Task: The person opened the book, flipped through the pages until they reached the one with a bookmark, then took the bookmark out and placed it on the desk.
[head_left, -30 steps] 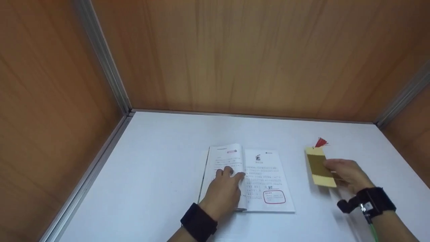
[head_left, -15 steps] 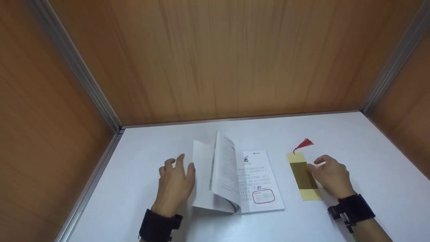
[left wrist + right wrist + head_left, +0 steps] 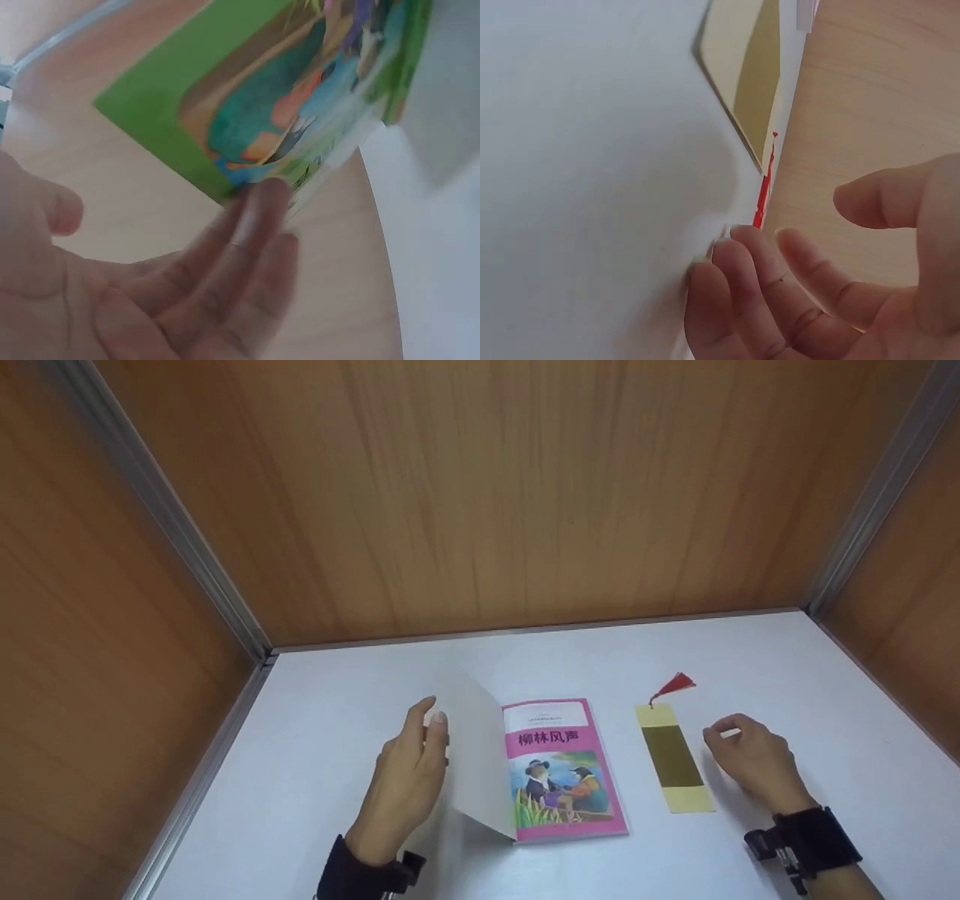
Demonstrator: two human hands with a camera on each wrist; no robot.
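A thin book [image 3: 559,769] lies on the white table [image 3: 787,675], its pink illustrated page with a title facing up. At its left side a leaf with a white inner face [image 3: 476,757] stands raised. My left hand [image 3: 416,750] presses straight fingers against the outside of that leaf. In the left wrist view that outside is a green picture cover [image 3: 285,97], and my left hand [image 3: 187,292] touches its edge. A yellow bookmark [image 3: 673,757] with a red tassel [image 3: 675,685] lies flat to the right of the book. My right hand [image 3: 746,757] rests just right of the bookmark [image 3: 746,67], fingers [image 3: 735,292] loosely curled, holding nothing.
Wooden walls with metal corner strips [image 3: 187,547] close in the table at the back and on both sides. Bare white surface lies left of the book and behind it.
The open pages have been swung over to the right, so the printed text is covered and the pink page shows. My right hand has let go of the bookmark and moved slightly right.
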